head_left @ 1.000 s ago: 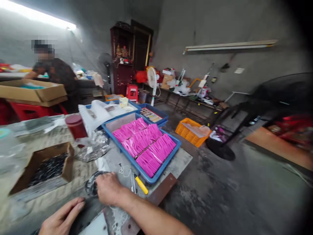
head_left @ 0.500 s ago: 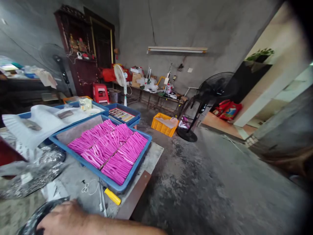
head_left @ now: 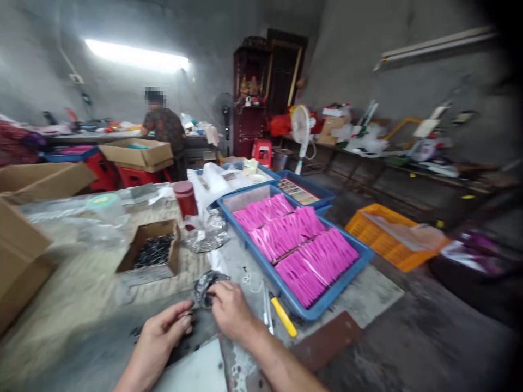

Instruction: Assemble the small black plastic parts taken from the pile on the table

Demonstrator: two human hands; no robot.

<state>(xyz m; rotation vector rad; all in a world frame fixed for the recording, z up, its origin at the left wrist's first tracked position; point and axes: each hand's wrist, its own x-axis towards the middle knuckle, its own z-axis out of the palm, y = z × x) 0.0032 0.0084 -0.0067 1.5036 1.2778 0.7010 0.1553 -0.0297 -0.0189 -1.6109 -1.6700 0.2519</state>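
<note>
My right hand [head_left: 231, 313] is closed in a pinch on a crinkled clear plastic bag of small dark parts [head_left: 205, 284] on the worktable [head_left: 81, 283]. My left hand [head_left: 161, 335] lies just left of it, fingers curled toward the bag; whether they touch it or hold anything is hard to tell. A small cardboard box of dark parts [head_left: 152, 251] stands beyond the hands. To the right sits a blue tray [head_left: 245, 204] filled with rows of pink packets [head_left: 296, 245].
A yellow-handled tool [head_left: 283, 322] lies by the tray. A red cylinder [head_left: 186, 198], crumpled plastic [head_left: 206, 234] and more blue trays [head_left: 306, 190] stand behind. Cardboard boxes [head_left: 24, 239] are at left. A person [head_left: 165, 130] works at a far bench. An orange crate [head_left: 392, 239] sits on the floor.
The view swung right toward the room, then back left to the table. My left hand has come in beside the right hand at the plastic bag.
</note>
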